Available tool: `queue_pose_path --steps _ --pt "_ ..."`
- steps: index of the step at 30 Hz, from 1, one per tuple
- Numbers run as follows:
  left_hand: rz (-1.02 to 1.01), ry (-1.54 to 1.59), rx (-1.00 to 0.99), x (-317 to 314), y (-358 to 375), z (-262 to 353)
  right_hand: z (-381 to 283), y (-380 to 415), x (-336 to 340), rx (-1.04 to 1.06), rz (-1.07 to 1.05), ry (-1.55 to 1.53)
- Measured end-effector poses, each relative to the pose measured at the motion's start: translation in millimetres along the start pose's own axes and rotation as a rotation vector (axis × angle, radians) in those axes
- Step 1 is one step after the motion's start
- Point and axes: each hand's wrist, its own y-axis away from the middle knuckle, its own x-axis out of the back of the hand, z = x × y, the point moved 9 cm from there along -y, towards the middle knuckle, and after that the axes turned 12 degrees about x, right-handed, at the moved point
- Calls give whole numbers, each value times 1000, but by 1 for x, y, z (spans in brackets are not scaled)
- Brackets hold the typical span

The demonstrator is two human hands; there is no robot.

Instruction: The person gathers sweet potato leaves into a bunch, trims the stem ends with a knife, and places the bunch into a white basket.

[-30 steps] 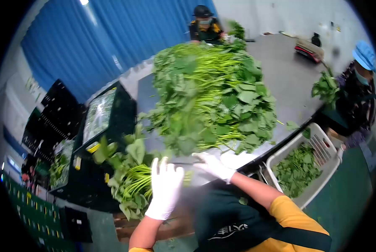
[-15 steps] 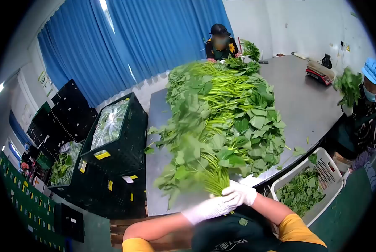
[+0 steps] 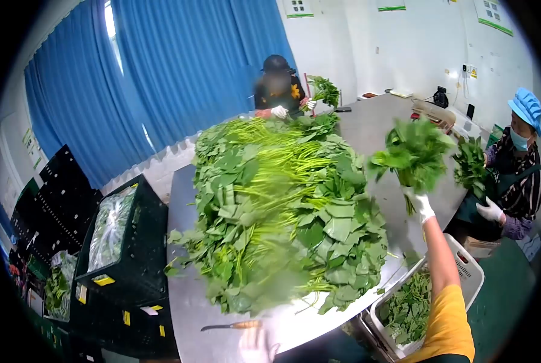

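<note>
Green and leafy, the bunch (image 3: 412, 156) stood upright in your right hand (image 3: 420, 207), which clasped its stems, right of the heaped greens (image 3: 282, 212). Your left hand (image 3: 257, 345) blurred beside the knife (image 3: 243, 325); whether it gripped couldn't be told.

Right hand (image 3: 420, 206) raised, gripping, right arm (image 3: 444, 266) outstretched, left hand (image 3: 258, 345) low, blurred

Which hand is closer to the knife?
Left. The left hand is by the handle end of the knife; the right hand is farther away, holding a leafy bunch.
</note>
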Motion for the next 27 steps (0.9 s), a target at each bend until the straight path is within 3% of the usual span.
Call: queue_pose_path --steps 2,3,4,6,9,12,14,16,17,18,19,20,22,24,25,27 --pt "-22 -47 48 -9 7 -19 3 -27 2 3 -168 629" --pt "3 -47 42 -5 8 -21 66 -30 12 -96 -192 885" --pt "-78 -25 208 -14 6 -35 57 -14 10 -388 -313 932" --pt "-90 32 219 -14 2 -34 56 2 -2 -386 -267 1001" --pt "-100 31 224 -13 4 -32 23 45 -31 72 -101 1085" --pt "-114 60 218 -19 7 -38 -30 116 -70 357 -379 934" --pt "-123 76 211 -20 2 -37 -22 169 -74 286 -583 921" --pt "32 -17 91 4 -6 -20 -31 204 -32 235 -434 964" --pt "-88 115 216 -8 3 -36 -38 220 -2 221 -321 981" --pt "-27 167 155 -15 9 -44 -42 236 29 209 -221 988" --pt "-55 203 236 -9 7 -48 -41 256 59 179 -120 1038" --pt "-58 253 282 -4 -1 -51 -26 283 86 76 -190 1181" --pt "-30 198 224 0 -7 -57 59 362 160 -199 -96 1108" --pt "-12 134 201 9 -29 -58 19 398 160 -328 -98 1155" --pt "-13 25 158 -1 -37 -63 18 418 158 -235 -26 1024" --pt "-76 -28 84 -29 -45 -74 -65 420 96 -2 -29 880"
